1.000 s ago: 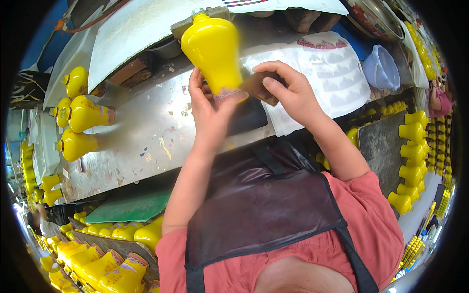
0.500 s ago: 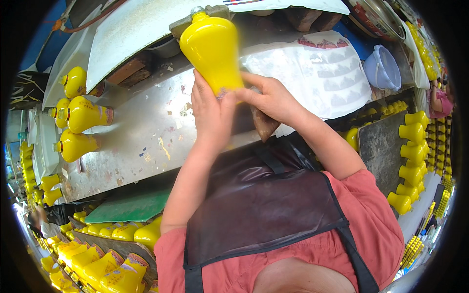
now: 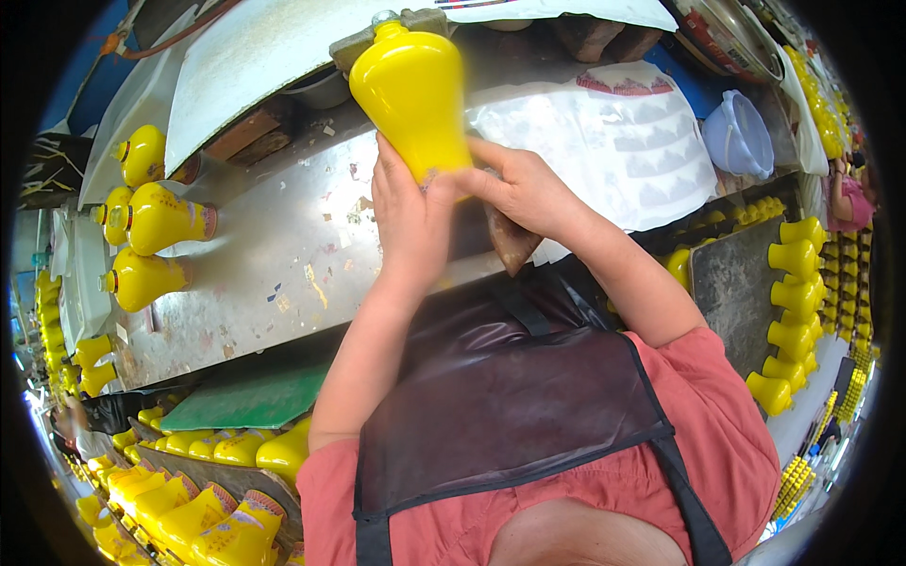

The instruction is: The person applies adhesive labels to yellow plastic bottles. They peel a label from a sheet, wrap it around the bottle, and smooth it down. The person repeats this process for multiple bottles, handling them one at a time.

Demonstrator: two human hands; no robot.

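A glossy yellow vase lies tilted with its narrow neck at the far end, against a grey block. A small patterned band shows faintly near its base. My left hand is pressed to the left side of the base, fingers stretched along it and thumb across the front. At the right of the base, my right hand grips with thumb and fingers. Both hold the vase between them; some fingertips are hidden behind it. Below my right hand juts a brown wedge-shaped piece.
Printed white sheets lie right on the metal table, near a pale blue bucket. Several yellow vases lie at the left. More vases line boards at lower left, beside a green board.
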